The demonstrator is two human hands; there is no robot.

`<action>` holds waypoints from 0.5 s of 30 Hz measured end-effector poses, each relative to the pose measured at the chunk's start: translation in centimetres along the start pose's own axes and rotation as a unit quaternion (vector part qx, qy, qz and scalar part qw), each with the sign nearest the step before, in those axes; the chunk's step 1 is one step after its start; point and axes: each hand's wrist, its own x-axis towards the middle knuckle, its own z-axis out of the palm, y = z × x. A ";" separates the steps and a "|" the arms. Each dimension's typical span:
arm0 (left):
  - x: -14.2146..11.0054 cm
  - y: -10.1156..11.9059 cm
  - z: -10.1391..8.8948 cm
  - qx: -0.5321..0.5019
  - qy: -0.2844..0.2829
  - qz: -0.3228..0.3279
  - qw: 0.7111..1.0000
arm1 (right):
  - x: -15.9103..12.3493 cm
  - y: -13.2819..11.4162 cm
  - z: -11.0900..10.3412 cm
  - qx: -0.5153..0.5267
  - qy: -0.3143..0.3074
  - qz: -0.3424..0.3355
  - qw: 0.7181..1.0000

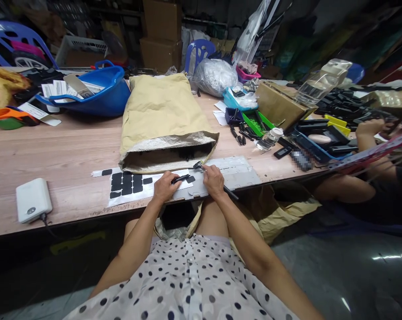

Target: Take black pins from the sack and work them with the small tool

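My left hand (pixel 165 187) is closed around a slim black piece (pixel 180 178) that juts out to the right past the fingers. It rests over a white sheet of black stickers (pixel 126 184), rounded squares mostly in rows. My right hand (pixel 214 181) grips a long black tool, whose dark handle end (pixel 231 193) shows below the palm. A small dark head with a metallic glint (pixel 198 165) sits at its fingertips; I cannot tell whether both belong to one tool. Beneath both hands lies a grey board (pixel 243 171). Just beyond is an open-mouthed yellow sack (pixel 164 102), dark inside.
A white power bank (pixel 33 200) with a cable lies left. Behind are a blue basin (pixel 116 95) of boxes and a green tray (pixel 256 122). A small bottle (pixel 269 138) and a cardboard box (pixel 281 104) stand right. A co-worker's arm (pixel 367 138) is far right.
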 end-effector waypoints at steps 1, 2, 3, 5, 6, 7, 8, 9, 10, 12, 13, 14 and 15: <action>0.0 -0.1 0.1 -0.003 -0.002 0.000 1.000 | -0.1 -0.2 -0.3 0.030 0.008 -0.003 1.000; 0.0 -0.1 0.1 -0.006 -0.003 0.001 1.000 | -0.4 -0.5 -0.6 0.062 0.015 -0.009 0.998; 0.0 -0.1 0.1 -0.008 -0.004 0.003 1.000 | -0.7 -0.9 -0.9 0.095 0.021 -0.018 0.995; 0.0 0.0 0.2 -0.010 -0.004 0.003 1.000 | -1.4 -1.8 -1.3 0.156 0.019 -0.043 0.987; 0.0 0.0 0.2 -0.010 -0.005 0.002 1.000 | -1.8 -2.3 -1.5 0.180 0.016 -0.056 0.982; 0.0 0.1 0.2 -0.008 -0.005 0.000 1.000 | -2.1 -2.8 -1.6 0.198 0.013 -0.067 0.978; 0.0 0.2 0.2 -0.005 -0.006 -0.004 1.000 | -2.5 -3.2 -1.7 0.211 0.011 -0.075 0.975; -0.1 0.4 0.1 0.000 -0.006 -0.008 1.000 | -2.8 -3.5 -1.7 0.218 0.011 -0.080 0.973; -0.1 0.5 0.1 0.005 -0.008 -0.012 1.000 | -3.0 -3.7 -1.7 0.221 0.012 -0.083 0.972; -0.2 0.8 0.1 0.014 -0.010 -0.016 1.000 | -3.5 -3.8 -1.6 0.215 0.014 -0.086 0.973; -0.2 0.9 0.1 0.018 -0.012 -0.018 1.000 | -3.7 -3.8 -1.6 0.207 0.012 -0.088 0.974; -0.2 1.0 0.1 0.020 -0.013 -0.021 1.000 | -3.8 -3.7 -1.5 0.197 0.006 -0.090 0.976; -0.2 1.1 0.1 0.021 -0.015 -0.023 0.999 | -3.9 -3.6 -1.5 0.185 -0.002 -0.091 0.979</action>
